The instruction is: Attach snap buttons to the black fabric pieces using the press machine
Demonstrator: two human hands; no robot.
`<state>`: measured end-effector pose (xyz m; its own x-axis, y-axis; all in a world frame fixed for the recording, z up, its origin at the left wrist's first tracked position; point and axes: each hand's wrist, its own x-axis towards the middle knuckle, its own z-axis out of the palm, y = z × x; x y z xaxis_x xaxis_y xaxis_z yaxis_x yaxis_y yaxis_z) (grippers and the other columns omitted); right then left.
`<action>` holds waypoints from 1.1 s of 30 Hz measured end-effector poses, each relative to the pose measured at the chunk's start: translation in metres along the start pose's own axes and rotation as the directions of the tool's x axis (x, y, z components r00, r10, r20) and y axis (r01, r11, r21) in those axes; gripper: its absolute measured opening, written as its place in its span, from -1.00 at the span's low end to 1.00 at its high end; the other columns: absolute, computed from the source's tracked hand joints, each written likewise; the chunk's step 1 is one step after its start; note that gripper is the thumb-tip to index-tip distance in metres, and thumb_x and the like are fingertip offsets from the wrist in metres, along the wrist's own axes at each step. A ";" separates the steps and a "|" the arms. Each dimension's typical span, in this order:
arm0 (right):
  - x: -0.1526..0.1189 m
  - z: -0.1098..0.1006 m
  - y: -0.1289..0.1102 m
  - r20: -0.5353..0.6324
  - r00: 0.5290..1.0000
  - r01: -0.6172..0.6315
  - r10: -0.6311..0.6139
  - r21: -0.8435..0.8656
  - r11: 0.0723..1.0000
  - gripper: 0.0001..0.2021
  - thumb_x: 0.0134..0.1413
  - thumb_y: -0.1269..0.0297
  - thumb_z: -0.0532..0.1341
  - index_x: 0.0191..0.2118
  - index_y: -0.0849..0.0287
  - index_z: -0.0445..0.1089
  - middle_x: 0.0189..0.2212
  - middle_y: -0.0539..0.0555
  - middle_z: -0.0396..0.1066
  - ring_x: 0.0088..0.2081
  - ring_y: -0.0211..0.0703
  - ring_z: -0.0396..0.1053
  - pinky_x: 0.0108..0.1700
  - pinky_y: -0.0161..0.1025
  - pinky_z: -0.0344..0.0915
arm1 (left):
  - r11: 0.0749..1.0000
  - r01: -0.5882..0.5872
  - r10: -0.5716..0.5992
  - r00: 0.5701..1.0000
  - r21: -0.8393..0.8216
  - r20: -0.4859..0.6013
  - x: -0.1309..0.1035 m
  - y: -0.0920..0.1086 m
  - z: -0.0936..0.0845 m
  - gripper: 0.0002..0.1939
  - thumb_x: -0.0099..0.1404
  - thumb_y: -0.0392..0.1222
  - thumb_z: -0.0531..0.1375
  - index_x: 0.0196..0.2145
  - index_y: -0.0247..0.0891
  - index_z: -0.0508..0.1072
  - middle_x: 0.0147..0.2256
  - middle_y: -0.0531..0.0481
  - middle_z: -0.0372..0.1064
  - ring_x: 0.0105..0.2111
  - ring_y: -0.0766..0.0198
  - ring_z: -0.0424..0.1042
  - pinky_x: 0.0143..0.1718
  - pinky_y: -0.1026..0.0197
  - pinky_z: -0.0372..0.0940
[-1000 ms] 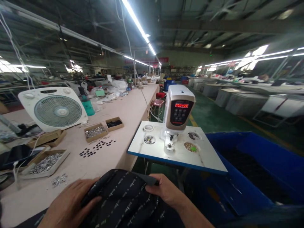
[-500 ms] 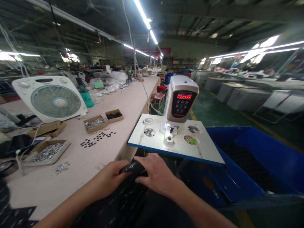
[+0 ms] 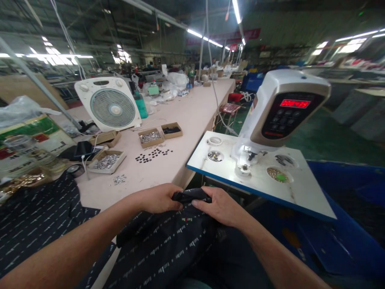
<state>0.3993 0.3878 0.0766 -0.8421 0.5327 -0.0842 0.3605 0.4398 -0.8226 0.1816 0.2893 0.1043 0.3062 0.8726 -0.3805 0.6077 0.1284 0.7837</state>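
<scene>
A black fabric piece (image 3: 177,245) printed with rows of white lettering hangs over my lap, its upper edge folded into a roll. My left hand (image 3: 162,198) grips the left end of that roll, thumb toward me. On the right end, my right hand (image 3: 218,204) pinches the same edge, thumb on the near side. Beyond my hands stands a white snap-fastening machine (image 3: 261,116) with a red lit display, on a white tabletop with a blue edge (image 3: 228,154). The fabric is apart from the machine's lower die (image 3: 243,170).
Small boxes of metal parts (image 3: 150,137), scattered black rings (image 3: 153,155) and a box fan (image 3: 112,104) stand on the long pink table (image 3: 192,116). More printed fabric (image 3: 45,216) lies at left. A blue bin (image 3: 345,249) is at right.
The view has turned left and the machine looks nearer. My right hand's fingers, more spread before, are now closed on the fabric's edge, and more of the printed cloth shows.
</scene>
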 end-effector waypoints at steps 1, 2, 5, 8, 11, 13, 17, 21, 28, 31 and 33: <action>0.000 0.002 -0.001 0.013 1.000 -0.021 0.021 -0.001 1.000 -0.79 0.07 0.15 0.33 -0.26 0.19 0.55 -0.38 -0.01 0.51 -0.33 -0.12 0.41 -0.33 -0.31 0.19 | 1.000 -0.014 0.014 1.000 -0.006 -0.004 0.001 -0.002 0.001 -0.80 0.25 -0.18 0.14 -0.25 -0.26 0.53 -0.32 0.06 0.47 -0.32 0.21 0.40 -0.27 0.23 0.28; 0.000 0.003 -0.001 0.037 0.999 -0.031 0.031 0.006 1.000 -0.76 0.02 0.14 0.37 -0.24 0.18 0.55 -0.37 -0.02 0.51 -0.33 -0.12 0.40 -0.34 -0.31 0.19 | 0.999 -0.029 0.029 0.999 -0.016 -0.016 0.002 -0.003 0.002 -0.78 0.26 -0.19 0.12 -0.21 -0.27 0.52 -0.30 0.05 0.48 -0.30 0.21 0.39 -0.25 0.23 0.28; 0.001 0.007 0.002 0.144 0.989 -0.032 0.022 0.069 0.997 -0.81 0.01 0.14 0.38 -0.32 0.16 0.54 -0.45 -0.07 0.44 -0.38 -0.18 0.35 -0.37 -0.33 0.15 | 0.998 -0.050 0.046 0.995 -0.044 -0.089 0.005 -0.006 0.008 -0.76 0.32 -0.17 0.10 -0.16 -0.29 0.50 -0.24 0.00 0.48 -0.24 0.20 0.38 -0.17 0.20 0.27; 0.002 0.011 0.005 0.173 0.985 -0.027 0.005 0.124 0.992 -0.82 0.09 0.19 0.31 -0.43 0.17 0.49 -0.51 -0.09 0.36 -0.43 -0.23 0.30 -0.39 -0.34 0.13 | 0.989 -0.042 0.028 0.994 -0.142 -0.101 0.005 -0.006 0.014 -0.71 0.36 -0.08 0.11 -0.10 -0.28 0.49 -0.18 -0.02 0.48 -0.21 0.21 0.38 -0.14 0.20 0.27; 0.003 0.013 0.004 0.151 0.988 0.020 -0.044 0.155 0.988 -0.86 0.16 0.22 0.26 -0.33 0.16 0.51 -0.42 -0.08 0.44 -0.35 -0.20 0.35 -0.31 -0.34 0.19 | 0.969 -0.019 0.019 1.000 -0.245 -0.004 0.002 -0.005 0.015 -0.69 0.26 -0.03 0.24 -0.11 -0.26 0.49 -0.24 0.04 0.46 -0.28 0.27 0.36 -0.23 0.27 0.26; 0.003 0.014 0.001 0.136 0.989 0.038 -0.058 0.147 0.988 -0.87 0.19 0.25 0.24 -0.27 0.16 0.51 -0.36 -0.05 0.48 -0.31 -0.18 0.38 -0.26 -0.33 0.22 | 0.978 0.028 -0.016 0.998 -0.207 0.059 -0.001 -0.006 0.012 -0.76 0.16 -0.09 0.31 -0.26 -0.27 0.49 -0.40 0.11 0.38 -0.38 0.32 0.30 -0.35 0.32 0.21; 0.004 0.018 -0.007 0.083 0.994 0.064 -0.072 0.098 0.993 -0.91 0.19 0.32 0.22 -0.29 0.17 0.47 -0.35 -0.03 0.50 -0.33 -0.21 0.38 -0.22 -0.32 0.23 | 0.990 0.118 -0.108 0.987 -0.078 0.121 -0.008 -0.012 0.003 -0.83 0.09 -0.16 0.27 -0.50 -0.26 0.37 -0.55 0.17 0.18 -0.50 0.35 0.20 -0.49 0.33 0.10; 0.005 0.019 -0.013 0.118 0.990 0.057 -0.071 0.115 0.992 -0.88 0.16 0.27 0.26 -0.24 0.15 0.52 -0.35 -0.05 0.52 -0.33 -0.19 0.41 -0.26 -0.33 0.23 | 0.986 0.117 -0.102 0.986 -0.121 0.129 -0.012 -0.017 0.001 -0.83 0.11 -0.14 0.23 -0.52 -0.27 0.36 -0.56 0.16 0.16 -0.50 0.35 0.18 -0.47 0.32 0.10; 0.006 0.020 -0.009 0.235 0.972 -0.012 -0.026 0.160 0.987 -0.87 0.09 0.24 0.30 -0.36 0.17 0.56 -0.46 -0.08 0.48 -0.39 -0.18 0.38 -0.34 -0.33 0.21 | 0.965 0.032 -0.002 0.993 -0.259 0.117 -0.009 -0.025 0.006 -0.87 0.19 -0.16 0.20 -0.44 -0.28 0.40 -0.50 0.15 0.17 -0.44 0.37 0.14 -0.38 0.33 0.11; 0.006 0.022 -0.006 0.231 0.972 -0.003 -0.048 0.218 0.976 -0.85 0.13 0.26 0.28 -0.25 0.15 0.59 -0.36 -0.08 0.53 -0.33 -0.16 0.41 -0.28 -0.32 0.23 | 0.965 0.026 0.003 0.994 -0.261 0.111 -0.009 -0.028 0.008 -0.87 0.20 -0.15 0.22 -0.40 -0.27 0.43 -0.47 0.14 0.22 -0.43 0.36 0.18 -0.37 0.33 0.14; 0.006 0.023 -0.005 0.234 0.971 -0.003 -0.058 0.252 0.968 -0.81 0.15 0.27 0.26 -0.17 0.13 0.60 -0.30 -0.07 0.56 -0.29 -0.15 0.43 -0.25 -0.31 0.24 | 0.969 0.049 -0.023 0.994 -0.240 0.108 -0.011 -0.028 0.008 -0.85 0.18 -0.13 0.25 -0.40 -0.27 0.45 -0.47 0.13 0.26 -0.43 0.35 0.21 -0.36 0.32 0.16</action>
<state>0.3831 0.3720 0.0672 -0.9319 0.3227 -0.1657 0.2504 0.2415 -0.9375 0.1672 0.2723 0.0823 0.3698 0.8132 -0.4494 0.4279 0.2802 0.8593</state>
